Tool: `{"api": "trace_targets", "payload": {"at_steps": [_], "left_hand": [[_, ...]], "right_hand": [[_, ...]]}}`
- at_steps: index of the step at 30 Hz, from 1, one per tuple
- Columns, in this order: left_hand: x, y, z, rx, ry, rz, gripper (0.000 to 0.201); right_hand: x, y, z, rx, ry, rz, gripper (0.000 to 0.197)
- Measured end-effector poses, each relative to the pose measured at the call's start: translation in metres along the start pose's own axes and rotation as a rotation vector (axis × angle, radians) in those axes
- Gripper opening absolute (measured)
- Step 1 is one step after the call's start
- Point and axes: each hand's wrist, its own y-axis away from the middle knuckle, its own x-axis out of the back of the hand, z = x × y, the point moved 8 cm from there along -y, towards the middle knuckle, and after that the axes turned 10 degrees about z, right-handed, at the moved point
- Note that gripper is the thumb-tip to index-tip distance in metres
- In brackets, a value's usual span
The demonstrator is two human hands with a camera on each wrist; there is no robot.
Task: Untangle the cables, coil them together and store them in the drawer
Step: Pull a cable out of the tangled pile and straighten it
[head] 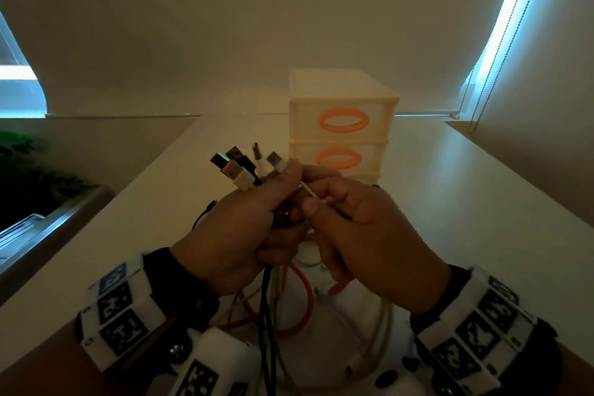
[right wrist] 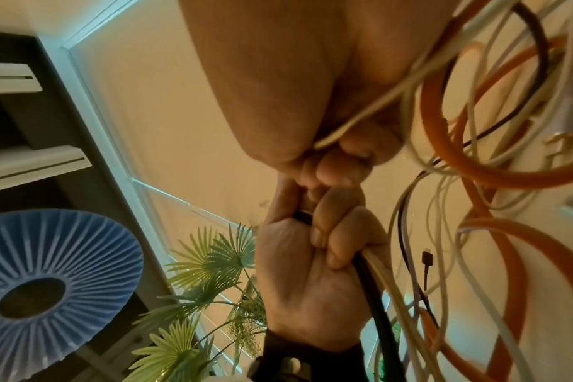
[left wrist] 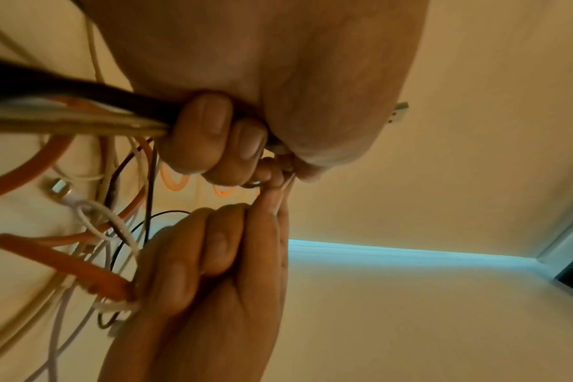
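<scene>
Several cables in black, white and orange are gathered into one bundle (head: 268, 305) over the white table (head: 450, 202). My left hand (head: 273, 202) grips the bundle just below its plug ends (head: 244, 167), which fan upward. In the left wrist view its fingers (left wrist: 206, 134) curl round the black, orange and white strands. Touching it on the right, my right hand (head: 321, 199) pinches a thin white cable (head: 310, 191) between thumb and forefinger. Loose orange loops (head: 303, 302) hang below both hands. A cream drawer unit (head: 340, 125) with orange ring handles stands behind, its drawers closed.
A leafy plant (head: 25, 170) stands off the table's left edge, also seen as a palm plant (right wrist: 206, 258). A blind's bead chain (head: 482, 90) hangs at the back right. A blue pleated disc (right wrist: 49, 271) lies to the left below.
</scene>
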Motion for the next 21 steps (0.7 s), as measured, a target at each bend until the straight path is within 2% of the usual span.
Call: {"api": "trace_targets", "payload": {"at_steps": [2,5,7,11,13,16,21], "left_hand": [[0.005,-0.002,0.000,0.008,0.038,0.023,0.045],[0.009,-0.005,-0.001,-0.005,0.049,0.051,0.047],[0.017,-0.008,0.003,-0.027,0.089,0.106,0.048],[0.045,-0.013,0.020,-0.079,0.222,0.230,0.050],[0.048,-0.013,0.022,-0.083,0.225,0.219,0.051],[0.038,-0.012,0.016,-0.066,0.176,0.181,0.050],[0.030,-0.011,0.012,-0.056,0.156,0.159,0.049]], "right_hand": [[-0.005,0.002,0.003,-0.056,-0.062,-0.094,0.022],[-0.005,0.003,0.006,-0.109,-0.058,-0.121,0.023],[0.000,0.003,0.010,-0.109,0.053,-0.115,0.011],[0.002,0.005,0.018,-0.060,0.291,-0.164,0.022],[0.003,0.003,0.019,0.007,0.362,-0.136,0.023],[0.006,0.001,0.020,0.043,0.338,-0.084,0.024],[-0.008,0.007,0.016,0.085,0.362,-0.221,0.021]]}}
